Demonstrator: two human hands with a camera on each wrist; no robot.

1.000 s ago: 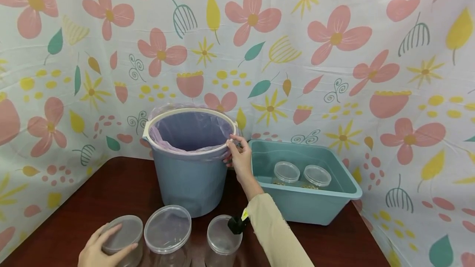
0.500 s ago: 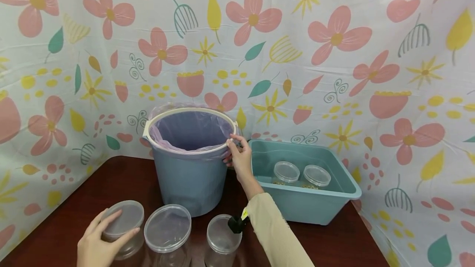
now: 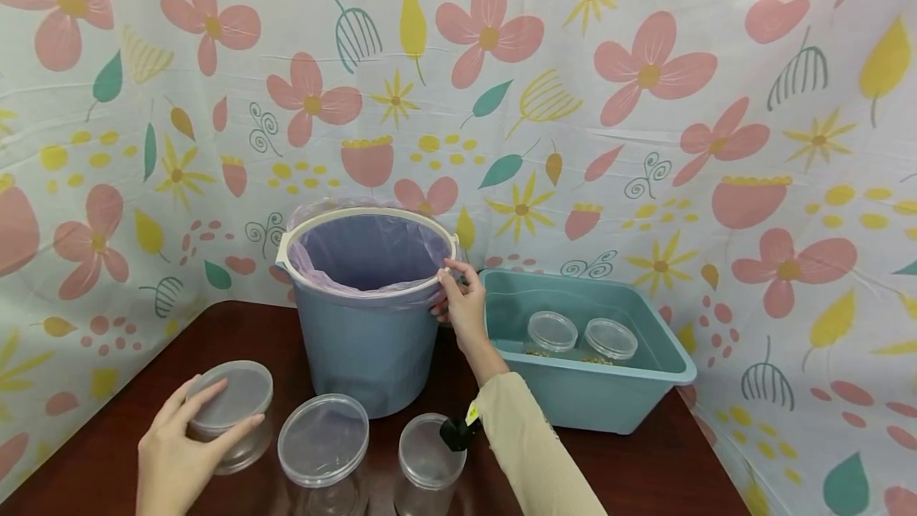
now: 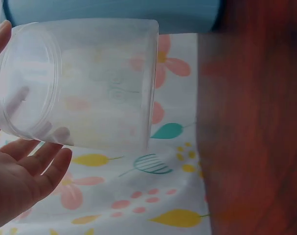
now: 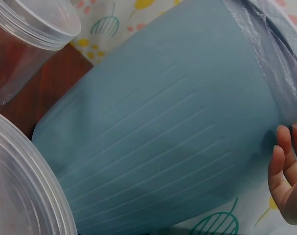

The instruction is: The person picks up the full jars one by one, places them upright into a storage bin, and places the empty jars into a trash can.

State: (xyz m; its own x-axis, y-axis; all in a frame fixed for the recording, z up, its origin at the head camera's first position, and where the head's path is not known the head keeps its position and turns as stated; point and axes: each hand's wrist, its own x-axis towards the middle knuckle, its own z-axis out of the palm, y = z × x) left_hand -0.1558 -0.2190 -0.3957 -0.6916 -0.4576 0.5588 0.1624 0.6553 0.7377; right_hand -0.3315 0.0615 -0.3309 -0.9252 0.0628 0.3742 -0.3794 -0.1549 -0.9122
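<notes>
The left jar is held in the left hand, raised off the counter, to the left of the bin and nearer the camera. The grip is spread wide around the lidded end, with the thumb placed on one side and the fingers on the other. In the left wrist view, a gap is seen between the jar's base and the counter, and the curtain is shown through the cloudy wall.

The bin's pale rim is held at its right side by the right hand; there the grip is narrow, thumb and forefinger being set at the rim. The bin is lined with a pinkish bag, which is folded over the rim.

Near the front, the middle jar and the right jar are stood upright on the counter, both lidded. The right jar's lid is partly covered by a black device at the beige sleeve. To the right of the bin, two more jars, also lidded, are contained in the blue-green tub.
</notes>
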